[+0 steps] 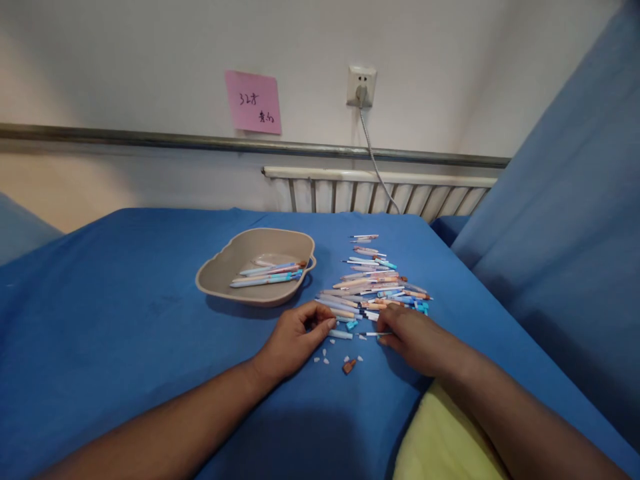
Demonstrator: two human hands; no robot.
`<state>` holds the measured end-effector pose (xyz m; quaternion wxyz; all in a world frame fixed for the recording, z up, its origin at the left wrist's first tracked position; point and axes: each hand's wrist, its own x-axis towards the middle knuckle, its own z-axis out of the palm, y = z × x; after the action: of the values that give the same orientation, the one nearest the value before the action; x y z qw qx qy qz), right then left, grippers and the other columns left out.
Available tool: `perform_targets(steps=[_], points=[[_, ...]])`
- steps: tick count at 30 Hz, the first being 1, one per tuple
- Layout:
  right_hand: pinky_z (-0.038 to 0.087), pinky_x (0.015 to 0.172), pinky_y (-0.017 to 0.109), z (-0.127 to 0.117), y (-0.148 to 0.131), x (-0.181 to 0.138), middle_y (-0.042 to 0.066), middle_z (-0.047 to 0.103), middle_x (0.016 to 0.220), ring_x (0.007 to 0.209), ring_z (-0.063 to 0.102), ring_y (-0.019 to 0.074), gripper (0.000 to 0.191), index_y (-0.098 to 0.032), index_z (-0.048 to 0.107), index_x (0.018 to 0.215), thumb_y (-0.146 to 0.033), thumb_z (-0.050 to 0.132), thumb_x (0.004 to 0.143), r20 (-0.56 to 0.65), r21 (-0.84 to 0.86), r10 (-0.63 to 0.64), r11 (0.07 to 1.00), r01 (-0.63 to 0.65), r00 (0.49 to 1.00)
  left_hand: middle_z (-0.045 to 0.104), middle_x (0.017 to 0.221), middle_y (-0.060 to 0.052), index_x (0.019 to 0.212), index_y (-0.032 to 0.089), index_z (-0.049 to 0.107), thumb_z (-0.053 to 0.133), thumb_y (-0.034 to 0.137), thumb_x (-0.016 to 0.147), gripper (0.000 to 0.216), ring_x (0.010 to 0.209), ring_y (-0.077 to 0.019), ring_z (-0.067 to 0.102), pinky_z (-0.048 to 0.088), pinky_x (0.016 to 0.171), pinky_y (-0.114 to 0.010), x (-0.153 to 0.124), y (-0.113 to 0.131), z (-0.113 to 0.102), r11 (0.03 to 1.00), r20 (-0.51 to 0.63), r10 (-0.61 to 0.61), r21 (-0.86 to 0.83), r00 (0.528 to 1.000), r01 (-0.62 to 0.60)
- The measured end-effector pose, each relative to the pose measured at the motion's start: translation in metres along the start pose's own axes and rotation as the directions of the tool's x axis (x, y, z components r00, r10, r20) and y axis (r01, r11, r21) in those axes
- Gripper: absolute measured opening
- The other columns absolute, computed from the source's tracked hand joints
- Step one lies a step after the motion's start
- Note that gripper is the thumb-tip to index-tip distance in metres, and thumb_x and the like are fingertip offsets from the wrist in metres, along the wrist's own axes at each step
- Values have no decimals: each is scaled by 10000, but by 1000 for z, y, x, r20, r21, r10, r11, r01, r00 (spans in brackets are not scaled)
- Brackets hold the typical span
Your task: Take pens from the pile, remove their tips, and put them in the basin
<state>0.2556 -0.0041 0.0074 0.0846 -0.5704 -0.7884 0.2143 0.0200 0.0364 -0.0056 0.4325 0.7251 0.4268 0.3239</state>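
My left hand (293, 337) is closed, with its thumb and fingers pinching a pale blue pen barrel (342, 335). Facing it, my right hand (417, 339) pinches a thin white pen refill (371, 334), its dark tip pointing left towards the barrel. A gap separates the refill from the barrel. Just beyond both hands lies a spread of pen barrels (345, 300), refills and coloured caps in orange, blue and white. A teal pen part (352, 325) rests between the hands. Nearer me are several small white tips (333, 341) and a brown pen part (349, 366).
A beige plastic basket (220, 283) stands left of the pen pieces, and several assembled-looking pens (267, 277) lie inside. Everything rests on a blue cloth (150, 333). Yellow fabric (445, 440) lies under my right forearm. A radiator (345, 190) and a blue curtain (560, 187) border the surface.
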Motion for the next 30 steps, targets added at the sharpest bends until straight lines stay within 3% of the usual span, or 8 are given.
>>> perform_targets(steps=[19,24,30], points=[[333,606,250,1,-4,2,45,670,835,748,596,177,88,-195,617,822,-257,644,765,-8,-34,182,983,-182,983,609,698,-4,772,145,644,600,294,791,156,666,-133,545,456,627,-227,-1,-3,0,999,19,22,29,1000,-22],[352,671,258,4,-3,1,70,650,925,828,591,190,100,-182,601,827,-245,648,765,-65,-65,171,982,-175,983,597,695,0,761,145,634,591,295,794,160,663,-131,530,446,618,-224,-1,0,0,1000,43,7,21,999,-8],[351,653,247,3,-1,1,49,661,881,790,589,175,83,-189,606,818,-266,627,794,-68,-12,139,990,-140,988,592,690,5,783,145,639,585,306,801,171,643,-125,515,420,595,-212,-2,2,0,999,56,-3,40,998,1]])
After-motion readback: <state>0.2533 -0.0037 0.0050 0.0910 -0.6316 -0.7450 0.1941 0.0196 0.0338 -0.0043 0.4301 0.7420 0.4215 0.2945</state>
